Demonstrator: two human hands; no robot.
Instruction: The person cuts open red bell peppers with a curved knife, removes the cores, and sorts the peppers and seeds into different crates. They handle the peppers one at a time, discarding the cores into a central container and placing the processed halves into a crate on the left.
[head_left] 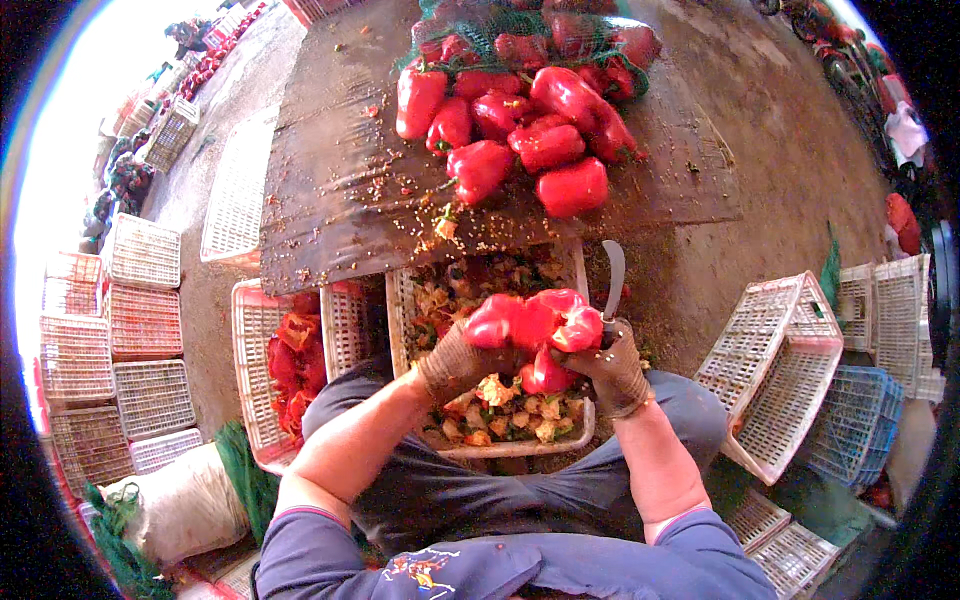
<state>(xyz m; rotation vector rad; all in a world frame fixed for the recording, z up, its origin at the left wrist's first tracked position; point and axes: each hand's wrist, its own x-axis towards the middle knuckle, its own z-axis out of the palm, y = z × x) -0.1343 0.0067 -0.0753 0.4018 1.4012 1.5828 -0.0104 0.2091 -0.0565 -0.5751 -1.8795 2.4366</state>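
Both hands (455, 362) (612, 368) hold a red pepper (535, 322), knife (613, 280)

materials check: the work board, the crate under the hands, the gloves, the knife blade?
Work board: looks like worn dark wood, streaky grain, wet sheen. Crate: likely molded plastic, pale lattice walls like the stacked ones around. Gloves on left hand and right hand: seemingly knit fabric, brown, ribbed texture. Knife blade: probably metal, grey, thin, curved, dull finish.

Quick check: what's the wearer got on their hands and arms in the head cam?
Both hands wear brownish knit work gloves that end at the wrist: left hand, right hand. The forearms are bare. Blue-purple sleeves are pushed up near the elbows, with a thin pink edge showing at the cuffs. No watch or jewellery is visible.
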